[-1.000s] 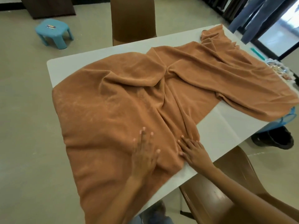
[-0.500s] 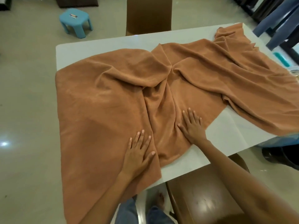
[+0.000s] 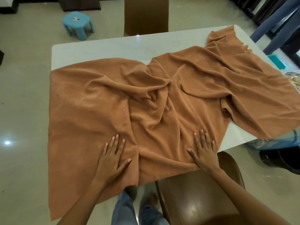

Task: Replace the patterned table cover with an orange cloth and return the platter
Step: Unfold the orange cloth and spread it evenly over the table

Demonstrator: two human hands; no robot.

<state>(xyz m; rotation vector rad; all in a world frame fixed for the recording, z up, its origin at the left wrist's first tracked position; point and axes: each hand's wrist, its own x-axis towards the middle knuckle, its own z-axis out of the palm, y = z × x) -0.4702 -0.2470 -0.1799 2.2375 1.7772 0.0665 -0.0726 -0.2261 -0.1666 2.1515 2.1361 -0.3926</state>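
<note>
An orange cloth (image 3: 100,101) lies rumpled over a white table (image 3: 103,49), with deep folds through its middle and its left part hanging over the near edge. My left hand (image 3: 113,158) presses flat on the cloth near the front edge, fingers straight. My right hand (image 3: 203,151) also lies flat on the cloth, fingers spread, close to the cloth's near right corner. Part of a platter (image 3: 294,78) shows at the far right edge of the frame, mostly cut off. No patterned cover is in view.
A brown chair (image 3: 199,200) stands under my right arm at the near side; another brown chair (image 3: 146,15) is at the far side. A blue stool (image 3: 78,24) sits on the floor far left. A teal object (image 3: 276,61) lies at the table's right.
Both hands have slid apart across the cloth, the right hand moving right toward the cloth's corner. The folds near the front edge are flatter and more of the table is covered.
</note>
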